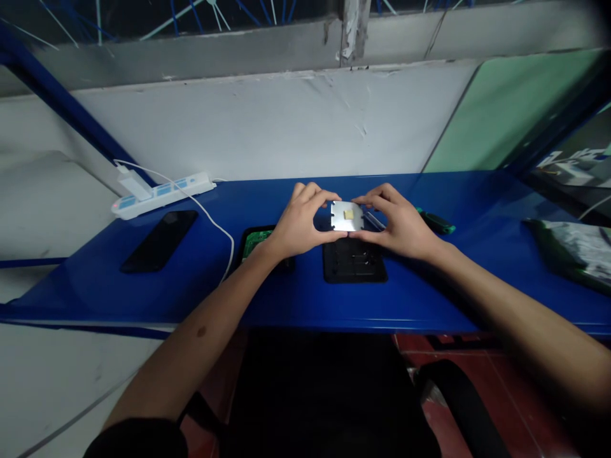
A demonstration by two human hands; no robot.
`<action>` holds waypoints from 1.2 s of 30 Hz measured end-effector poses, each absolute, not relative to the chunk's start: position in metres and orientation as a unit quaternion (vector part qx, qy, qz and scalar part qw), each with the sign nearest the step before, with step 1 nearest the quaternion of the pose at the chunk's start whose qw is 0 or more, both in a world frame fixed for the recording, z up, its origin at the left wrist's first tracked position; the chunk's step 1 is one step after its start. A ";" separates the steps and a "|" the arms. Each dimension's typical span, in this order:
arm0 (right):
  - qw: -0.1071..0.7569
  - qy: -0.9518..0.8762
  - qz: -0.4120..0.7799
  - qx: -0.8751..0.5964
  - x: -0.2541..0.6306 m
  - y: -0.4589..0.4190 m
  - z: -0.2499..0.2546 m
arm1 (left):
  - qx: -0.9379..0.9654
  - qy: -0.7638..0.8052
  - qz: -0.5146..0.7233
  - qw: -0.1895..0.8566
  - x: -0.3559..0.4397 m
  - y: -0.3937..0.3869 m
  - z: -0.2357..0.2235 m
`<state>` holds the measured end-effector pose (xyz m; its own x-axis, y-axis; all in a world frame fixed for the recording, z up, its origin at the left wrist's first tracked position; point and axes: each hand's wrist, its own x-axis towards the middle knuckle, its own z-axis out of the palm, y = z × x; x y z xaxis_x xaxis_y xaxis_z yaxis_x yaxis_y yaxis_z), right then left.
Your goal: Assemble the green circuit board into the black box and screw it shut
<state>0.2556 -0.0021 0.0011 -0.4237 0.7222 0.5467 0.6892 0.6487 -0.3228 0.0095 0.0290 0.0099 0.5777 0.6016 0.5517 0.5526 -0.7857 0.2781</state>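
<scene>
Blue bench [296, 305] spans middle of frame; white power strip [167, 194] and black phone [160, 242] at left. Black tray [354, 262] lies at center, below silver plate [340, 222] with yellow square [349, 215]. Left hand [303, 219] pinches plate's left side, thumb and fingers partly spread; right hand [396, 222], similarly curled, grips right side. Green circuit board [252, 240] sits partly behind left wrist.

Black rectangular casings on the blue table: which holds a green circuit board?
The left casing, partly hidden by the left hand; the right casing shows no green.
</scene>
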 end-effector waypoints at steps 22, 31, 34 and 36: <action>0.340 -0.831 -0.002 -0.441 0.257 -0.004 0.003 | 0.891 0.351 0.284 -0.035 0.007 0.030 0.007; 0.343 -0.841 0.006 -0.418 0.256 -0.004 -0.002 | 0.906 0.335 0.253 -0.046 0.009 0.025 0.008; 0.328 -0.850 0.023 -0.411 0.257 -0.004 0.001 | 0.905 0.342 0.254 0.003 0.010 0.025 0.009; 0.325 -0.856 0.049 -0.399 0.259 -0.004 0.003 | 0.901 0.348 0.253 0.053 0.010 0.023 0.011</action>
<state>0.2594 -0.0043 0.0033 -0.4708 0.7154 0.5163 0.6514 0.6766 -0.3434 0.0104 0.0234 0.0109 0.6298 0.6543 0.4185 0.6003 -0.7520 0.2724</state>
